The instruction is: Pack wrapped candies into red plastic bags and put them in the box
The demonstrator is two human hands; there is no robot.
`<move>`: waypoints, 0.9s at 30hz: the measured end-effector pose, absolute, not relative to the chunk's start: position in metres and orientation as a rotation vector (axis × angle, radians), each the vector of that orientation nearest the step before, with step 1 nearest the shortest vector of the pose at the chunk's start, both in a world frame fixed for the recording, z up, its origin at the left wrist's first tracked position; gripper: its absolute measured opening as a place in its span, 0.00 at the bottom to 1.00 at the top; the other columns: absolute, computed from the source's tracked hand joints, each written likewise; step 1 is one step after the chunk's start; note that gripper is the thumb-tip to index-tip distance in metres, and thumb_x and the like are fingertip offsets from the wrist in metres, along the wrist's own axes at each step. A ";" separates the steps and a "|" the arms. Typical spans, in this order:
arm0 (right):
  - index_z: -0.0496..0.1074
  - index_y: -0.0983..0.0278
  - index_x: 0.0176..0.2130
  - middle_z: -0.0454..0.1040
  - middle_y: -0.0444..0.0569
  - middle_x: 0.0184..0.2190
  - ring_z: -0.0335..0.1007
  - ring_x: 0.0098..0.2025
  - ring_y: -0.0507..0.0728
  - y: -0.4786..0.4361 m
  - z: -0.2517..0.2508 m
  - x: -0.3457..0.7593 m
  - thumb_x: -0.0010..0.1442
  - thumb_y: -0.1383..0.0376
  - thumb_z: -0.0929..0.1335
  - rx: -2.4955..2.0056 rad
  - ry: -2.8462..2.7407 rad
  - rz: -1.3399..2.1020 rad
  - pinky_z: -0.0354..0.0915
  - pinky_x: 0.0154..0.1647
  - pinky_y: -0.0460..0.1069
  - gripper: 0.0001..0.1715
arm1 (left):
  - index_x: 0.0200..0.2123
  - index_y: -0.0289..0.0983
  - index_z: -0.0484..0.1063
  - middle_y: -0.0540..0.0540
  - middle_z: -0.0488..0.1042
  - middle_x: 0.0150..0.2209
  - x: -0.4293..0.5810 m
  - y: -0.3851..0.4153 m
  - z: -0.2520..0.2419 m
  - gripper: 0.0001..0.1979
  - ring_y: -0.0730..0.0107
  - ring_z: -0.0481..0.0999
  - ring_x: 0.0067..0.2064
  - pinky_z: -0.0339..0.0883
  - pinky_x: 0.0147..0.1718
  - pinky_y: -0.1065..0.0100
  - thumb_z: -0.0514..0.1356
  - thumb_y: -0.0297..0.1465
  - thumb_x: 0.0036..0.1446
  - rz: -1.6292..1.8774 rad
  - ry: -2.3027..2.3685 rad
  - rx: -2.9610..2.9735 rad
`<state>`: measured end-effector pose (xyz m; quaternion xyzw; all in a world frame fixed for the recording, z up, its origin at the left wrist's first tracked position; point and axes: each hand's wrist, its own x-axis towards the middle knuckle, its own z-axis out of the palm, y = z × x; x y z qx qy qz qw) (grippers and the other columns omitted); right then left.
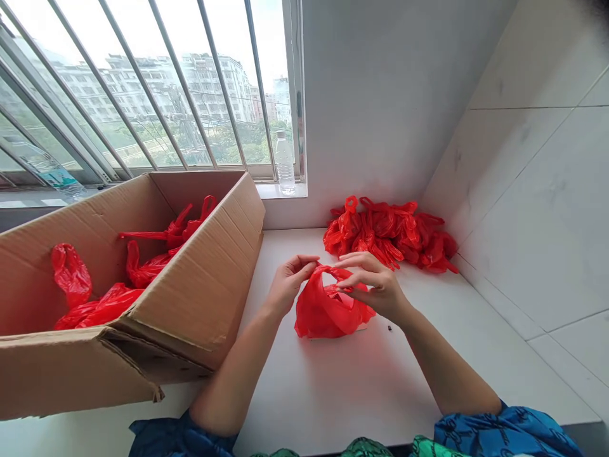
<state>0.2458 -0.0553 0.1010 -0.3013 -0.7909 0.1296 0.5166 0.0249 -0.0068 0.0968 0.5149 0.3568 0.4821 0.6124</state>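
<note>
A red plastic bag (328, 314) rests on the white tabletop in front of me, its mouth partly open at the top. My left hand (290, 282) pinches the bag's upper left edge between thumb and fingers. On the other side, my right hand (368, 282) has its fingers apart at the bag's upper right rim; they reach over or against the plastic, and I cannot tell how firmly they touch it. What the bag contains is hidden.
Left stands an open cardboard box (204, 273) with several red bags (114, 304) inside. A pile of knotted red bags (390, 231) lies by the back wall. A clear bottle (285, 164) stands on the windowsill. A tiny dark bit (389, 328) lies right of the bag.
</note>
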 end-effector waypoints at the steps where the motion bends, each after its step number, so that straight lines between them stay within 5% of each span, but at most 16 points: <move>1: 0.80 0.54 0.34 0.80 0.48 0.42 0.72 0.53 0.62 -0.062 0.097 0.256 0.59 0.64 0.74 -0.743 -1.899 0.388 0.70 0.53 0.62 0.03 | 0.38 0.36 0.77 0.46 0.77 0.38 0.020 -0.003 0.093 0.15 0.71 0.75 0.38 0.68 0.40 0.70 0.70 0.39 0.50 1.192 0.894 1.202; 6: 0.81 0.56 0.32 0.81 0.50 0.32 0.78 0.41 0.63 -0.095 0.063 0.308 0.55 0.61 0.76 -0.982 -1.749 0.962 0.73 0.46 0.62 0.02 | 0.42 0.38 0.72 0.48 0.73 0.36 0.002 0.005 0.054 0.20 0.70 0.73 0.40 0.68 0.40 0.70 0.69 0.41 0.49 1.434 1.160 1.120; 9: 0.81 0.58 0.30 0.81 0.52 0.35 0.77 0.47 0.65 -0.106 0.049 0.324 0.53 0.56 0.77 -1.125 -1.657 1.186 0.72 0.51 0.62 0.08 | 0.48 0.38 0.68 0.49 0.72 0.37 -0.003 -0.007 0.029 0.24 0.69 0.73 0.42 0.68 0.42 0.68 0.68 0.43 0.51 1.441 1.204 1.080; 11: 0.81 0.58 0.37 0.80 0.54 0.43 0.74 0.53 0.66 -0.110 0.047 0.329 0.53 0.53 0.76 -1.202 -1.635 1.221 0.70 0.54 0.62 0.14 | 0.55 0.40 0.64 0.46 0.73 0.42 -0.008 -0.020 0.018 0.29 0.66 0.74 0.47 0.68 0.46 0.65 0.65 0.45 0.54 1.356 1.222 1.060; 14: 0.67 0.50 0.61 0.64 0.53 0.65 0.65 0.63 0.68 -0.109 0.046 0.326 0.53 0.49 0.76 -1.368 -1.710 1.033 0.66 0.59 0.64 0.40 | 0.62 0.44 0.60 0.39 0.67 0.58 -0.016 -0.039 0.016 0.31 0.58 0.68 0.60 0.64 0.57 0.55 0.58 0.51 0.61 1.064 1.261 1.148; 17: 0.46 0.49 0.71 0.44 0.52 0.73 0.44 0.72 0.67 -0.094 0.042 0.307 0.54 0.46 0.74 -1.409 -1.984 0.692 0.53 0.68 0.66 0.57 | 0.60 0.44 0.66 0.39 0.58 0.67 -0.010 -0.046 0.026 0.29 0.53 0.57 0.68 0.54 0.64 0.51 0.51 0.53 0.64 0.820 1.300 1.468; 20: 0.36 0.53 0.73 0.41 0.53 0.73 0.35 0.74 0.65 -0.069 0.030 0.274 0.57 0.45 0.71 -1.230 -2.218 0.455 0.41 0.72 0.66 0.60 | 0.61 0.42 0.66 0.39 0.58 0.67 0.014 -0.042 0.035 0.29 0.50 0.55 0.69 0.52 0.65 0.48 0.56 0.50 0.63 0.742 1.269 1.920; 27: 0.26 0.62 0.72 0.47 0.60 0.72 0.40 0.73 0.66 -0.047 -0.017 0.233 0.65 0.46 0.63 -1.347 -2.335 0.254 0.43 0.70 0.69 0.55 | 0.69 0.37 0.51 0.35 0.55 0.69 0.036 -0.036 0.006 0.33 0.49 0.52 0.71 0.48 0.67 0.46 0.55 0.35 0.64 0.543 1.224 2.611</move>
